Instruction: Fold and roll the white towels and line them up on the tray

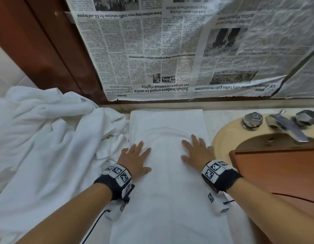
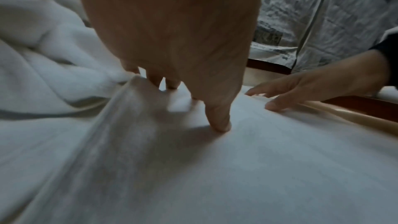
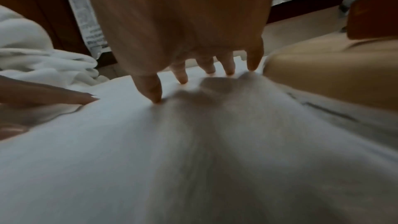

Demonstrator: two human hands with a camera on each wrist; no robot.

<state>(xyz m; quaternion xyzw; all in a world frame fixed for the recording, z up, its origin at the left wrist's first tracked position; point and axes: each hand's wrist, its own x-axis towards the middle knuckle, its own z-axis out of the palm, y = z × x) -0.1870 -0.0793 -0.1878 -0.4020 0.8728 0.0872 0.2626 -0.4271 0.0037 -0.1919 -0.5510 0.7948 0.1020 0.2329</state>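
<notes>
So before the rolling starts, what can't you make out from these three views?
- Tray: head view, cut off by the right edge; any rolls on it don't show.
- Folded towel: near end runs off the bottom edge; layer count untellable.
- Left hand and right hand: palms face down; wrist views blurred.
- Towel pile: how many towels can't be told.

I see the long folded white towel (image 1: 167, 173) lying flat down the middle of the counter (image 1: 228, 112), its far end near the wall. My left hand (image 1: 135, 158) and right hand (image 1: 196, 153) rest flat on it side by side, apart. Left of it sits the heap of crumpled white towels (image 1: 43, 138), touching its edge. To the right lies the beige oval sink (image 1: 223, 138), with the metal tap (image 1: 286, 126) at its far rim and the brown wooden tray (image 1: 279, 171) resting over its near part. The sheets of printed newspaper (image 1: 152, 50) hang on the wall behind.
</notes>
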